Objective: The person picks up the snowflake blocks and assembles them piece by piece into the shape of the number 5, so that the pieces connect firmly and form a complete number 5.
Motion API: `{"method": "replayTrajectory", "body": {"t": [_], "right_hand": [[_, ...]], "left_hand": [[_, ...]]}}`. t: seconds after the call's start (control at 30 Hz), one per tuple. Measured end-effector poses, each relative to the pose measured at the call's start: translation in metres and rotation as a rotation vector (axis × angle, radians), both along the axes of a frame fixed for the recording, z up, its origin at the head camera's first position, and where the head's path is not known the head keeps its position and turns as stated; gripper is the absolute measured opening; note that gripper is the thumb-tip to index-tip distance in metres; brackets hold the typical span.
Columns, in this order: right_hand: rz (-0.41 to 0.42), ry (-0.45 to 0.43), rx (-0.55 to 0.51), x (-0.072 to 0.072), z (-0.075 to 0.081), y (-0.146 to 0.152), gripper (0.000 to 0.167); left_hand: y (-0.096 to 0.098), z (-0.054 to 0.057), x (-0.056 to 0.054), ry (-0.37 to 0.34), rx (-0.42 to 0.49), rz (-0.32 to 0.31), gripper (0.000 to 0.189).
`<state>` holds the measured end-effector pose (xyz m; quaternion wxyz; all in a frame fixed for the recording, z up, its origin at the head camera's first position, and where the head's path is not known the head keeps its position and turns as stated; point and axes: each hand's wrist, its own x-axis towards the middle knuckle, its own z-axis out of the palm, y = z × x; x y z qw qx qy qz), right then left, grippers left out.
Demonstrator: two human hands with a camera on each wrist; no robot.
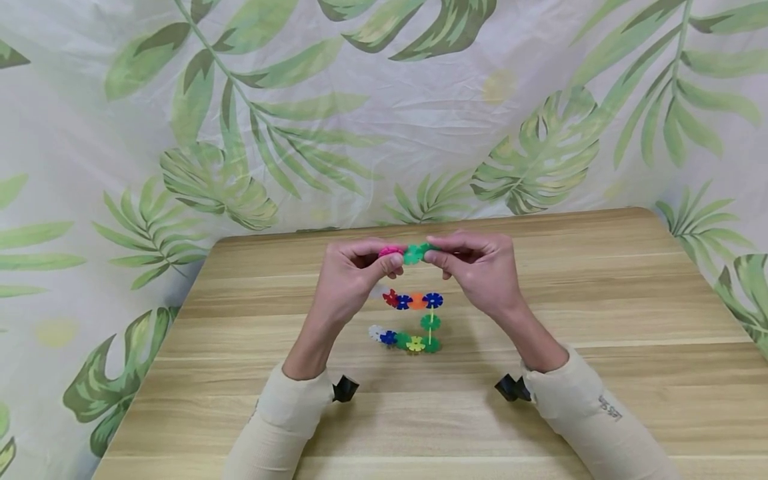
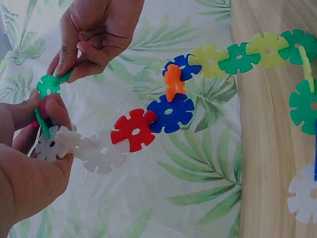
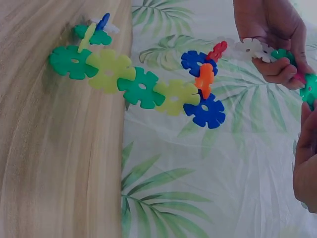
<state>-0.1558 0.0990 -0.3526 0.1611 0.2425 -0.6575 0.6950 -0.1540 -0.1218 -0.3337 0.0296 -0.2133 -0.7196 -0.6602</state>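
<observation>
My left hand pinches a pink notched plastic disc between thumb and fingers. A green disc sits between the two hands, beside the pink one. With thumb and forefinger my right hand pinches another green disc at its edge, overlapping the first. From the left hand a chain of interlocked discs runs on: translucent white discs, a red disc, a blue disc and an orange disc. The fingers partly cover the pink disc.
Beyond the orange disc, the chain continues through yellow discs and green discs down to the wooden table. Its low end has a white disc. A leaf-patterned cloth hangs behind the table.
</observation>
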Motion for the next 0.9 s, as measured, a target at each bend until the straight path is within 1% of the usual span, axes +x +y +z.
{"method": "replayTrajectory", "body": {"t": [0.17, 0.3, 0.5, 0.63, 0.77, 0.9], "right_hand": [[0.001, -0.045, 0.036, 0.0009, 0.0047, 0.0012, 0.019], [0.023, -0.09, 0.059, 0.0007, 0.0071, 0.0014, 0.019], [0.046, -0.107, 0.059, -0.0003, 0.0082, 0.0017, 0.021], [0.039, -0.114, 0.065, -0.0011, 0.0075, 0.0031, 0.02], [0.018, -0.13, 0.067, -0.002, 0.0057, 0.005, 0.019], [-0.006, -0.152, 0.033, -0.0037, 0.0037, 0.0077, 0.019]], "left_hand": [[-0.0022, 0.0025, -0.0014, 0.014, 0.0, -0.033, 0.014], [-0.0043, 0.004, -0.0023, 0.007, -0.019, -0.033, 0.014], [-0.0053, 0.0041, -0.0032, 0.01, -0.037, -0.04, 0.015], [-0.0055, 0.0024, -0.0042, 0.016, -0.038, -0.051, 0.018], [-0.006, 0.0014, -0.0047, 0.012, -0.049, -0.044, 0.024], [-0.007, 0.0008, -0.0051, 0.009, -0.062, -0.038, 0.028]]}}
